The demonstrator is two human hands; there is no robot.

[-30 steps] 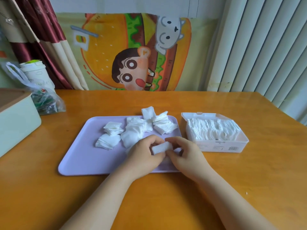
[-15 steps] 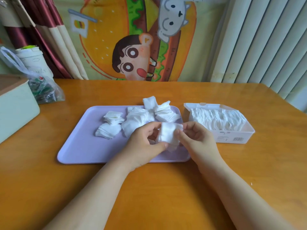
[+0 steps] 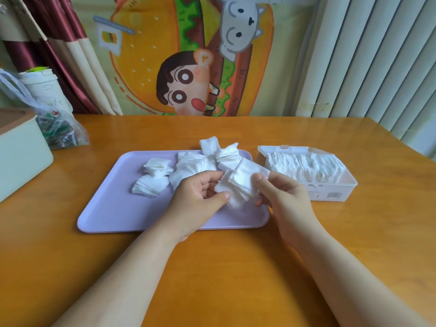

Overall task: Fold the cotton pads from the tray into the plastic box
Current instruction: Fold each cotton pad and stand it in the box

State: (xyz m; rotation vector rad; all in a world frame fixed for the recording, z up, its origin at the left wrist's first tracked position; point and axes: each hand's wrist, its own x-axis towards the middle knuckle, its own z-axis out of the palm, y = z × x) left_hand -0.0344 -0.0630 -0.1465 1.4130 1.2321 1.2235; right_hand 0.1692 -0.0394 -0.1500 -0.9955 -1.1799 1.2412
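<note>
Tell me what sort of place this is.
Likely a room in a home, not a lab: a wooden table, a cartoon cloth on the wall, a red curtain and blinds. Left hand and right hand hold pads over a tray.

pale box (image 3: 21, 156) cut off at your left edge | plastic box (image 3: 318, 191) label too small to read | bag (image 3: 62, 131) contents blurred for you

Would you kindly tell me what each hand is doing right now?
Left hand: pinches the small stack of cotton pads at its lower left edge.
Right hand: grips the same stack from the right, thumb on top.
</note>
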